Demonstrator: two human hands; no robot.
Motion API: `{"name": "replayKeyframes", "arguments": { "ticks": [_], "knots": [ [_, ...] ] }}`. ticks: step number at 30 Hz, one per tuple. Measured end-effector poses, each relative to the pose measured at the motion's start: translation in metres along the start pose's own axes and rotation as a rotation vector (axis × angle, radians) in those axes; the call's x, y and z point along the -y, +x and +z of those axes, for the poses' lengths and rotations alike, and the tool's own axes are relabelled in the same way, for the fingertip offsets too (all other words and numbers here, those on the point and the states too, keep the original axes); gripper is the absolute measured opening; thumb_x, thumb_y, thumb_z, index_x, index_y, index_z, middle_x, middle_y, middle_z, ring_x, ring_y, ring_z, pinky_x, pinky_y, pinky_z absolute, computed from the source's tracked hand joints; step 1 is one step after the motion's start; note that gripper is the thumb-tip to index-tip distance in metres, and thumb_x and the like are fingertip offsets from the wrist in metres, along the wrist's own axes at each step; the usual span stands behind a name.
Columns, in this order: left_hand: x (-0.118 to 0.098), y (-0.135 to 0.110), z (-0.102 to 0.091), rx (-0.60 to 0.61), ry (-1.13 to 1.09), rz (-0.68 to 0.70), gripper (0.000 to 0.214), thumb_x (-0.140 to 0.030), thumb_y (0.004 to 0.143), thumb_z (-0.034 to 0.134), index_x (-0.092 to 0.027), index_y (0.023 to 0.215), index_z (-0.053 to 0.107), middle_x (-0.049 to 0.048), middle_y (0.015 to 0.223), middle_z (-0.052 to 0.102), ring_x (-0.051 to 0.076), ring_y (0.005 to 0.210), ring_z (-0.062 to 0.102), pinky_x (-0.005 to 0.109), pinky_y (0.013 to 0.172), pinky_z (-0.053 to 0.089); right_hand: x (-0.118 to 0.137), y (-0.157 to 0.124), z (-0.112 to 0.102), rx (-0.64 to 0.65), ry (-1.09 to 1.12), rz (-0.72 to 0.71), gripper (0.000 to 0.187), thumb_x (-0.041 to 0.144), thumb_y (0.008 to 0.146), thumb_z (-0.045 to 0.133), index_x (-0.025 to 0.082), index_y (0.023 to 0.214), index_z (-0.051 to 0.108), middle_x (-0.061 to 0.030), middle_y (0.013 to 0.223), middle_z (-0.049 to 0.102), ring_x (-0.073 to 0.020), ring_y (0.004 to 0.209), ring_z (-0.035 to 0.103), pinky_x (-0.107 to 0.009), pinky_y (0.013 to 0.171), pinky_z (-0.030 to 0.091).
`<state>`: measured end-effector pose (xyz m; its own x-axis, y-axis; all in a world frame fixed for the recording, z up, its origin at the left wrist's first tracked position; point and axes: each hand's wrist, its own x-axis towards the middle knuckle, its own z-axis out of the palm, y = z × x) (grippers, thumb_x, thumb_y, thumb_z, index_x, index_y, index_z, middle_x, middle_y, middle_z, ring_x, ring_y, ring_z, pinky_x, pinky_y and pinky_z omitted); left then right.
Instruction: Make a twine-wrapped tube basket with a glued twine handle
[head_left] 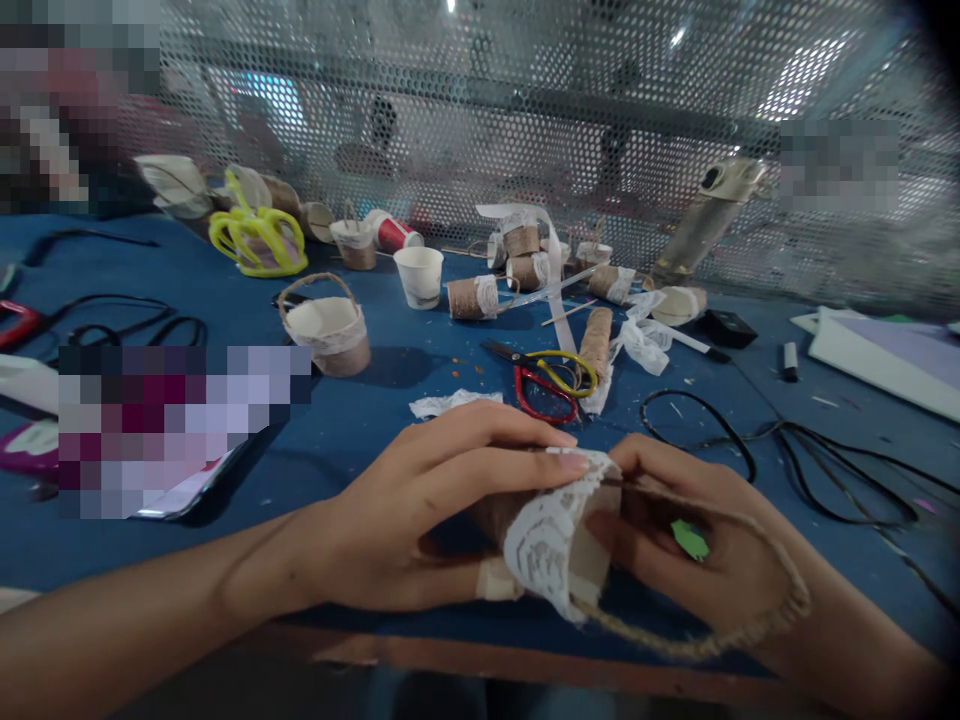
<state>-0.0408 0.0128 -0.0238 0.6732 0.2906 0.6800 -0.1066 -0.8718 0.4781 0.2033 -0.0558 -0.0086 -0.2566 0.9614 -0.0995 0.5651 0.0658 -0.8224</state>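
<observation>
Between my hands, near the table's front edge, a small paper-cup basket (551,540) lies on its side, its mouth facing right. White lace wraps its rim, and a twine-wrapped handle (772,600) loops out to the right. My left hand (442,510) grips the cup from the left, fingers over the lace and thumb underneath. My right hand (690,540) is at the mouth, some fingers inside the cup and others at the rim, within the handle loop. Just beyond lie scissors (551,380) with one red and one yellow handle, and a lace scrap (454,402).
A finished-looking basket (330,335) stands at left, near a white paper cup (418,277) and a yellow crown-like piece (259,240). Several twine-wrapped cups (472,298) lie at the back. A black cord (810,450) crosses the right; a phone (184,495) lies left. A perforated metal screen (480,120) stands behind.
</observation>
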Motion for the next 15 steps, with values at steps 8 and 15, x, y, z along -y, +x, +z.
{"name": "replayKeyframes", "arguments": {
  "ticks": [8,15],
  "knots": [
    [0.009,-0.006,-0.001,-0.189,-0.203,-0.214,0.065,-0.031,0.079,0.084,-0.022,0.137,0.055,0.0111,0.13,0.064,0.029,0.114,0.065,0.039,0.096,0.059,0.003,-0.003,-0.011,-0.292,0.178,-0.054,0.018,0.041,0.087,0.072,0.024,0.091,0.068,0.0031,0.064,0.061,-0.008,0.041,0.051,-0.02,0.039,0.042],
    [0.007,-0.004,-0.003,-0.188,-0.339,-0.33,0.073,-0.024,0.07,0.09,-0.019,0.135,0.056,0.0119,0.131,0.065,0.028,0.114,0.067,0.035,0.096,0.06,-0.007,-0.001,-0.012,-0.344,0.127,-0.179,0.014,0.036,0.09,0.071,0.024,0.09,0.078,-0.001,0.065,0.07,-0.0132,0.05,0.064,-0.023,0.046,0.051]
  ]
}}
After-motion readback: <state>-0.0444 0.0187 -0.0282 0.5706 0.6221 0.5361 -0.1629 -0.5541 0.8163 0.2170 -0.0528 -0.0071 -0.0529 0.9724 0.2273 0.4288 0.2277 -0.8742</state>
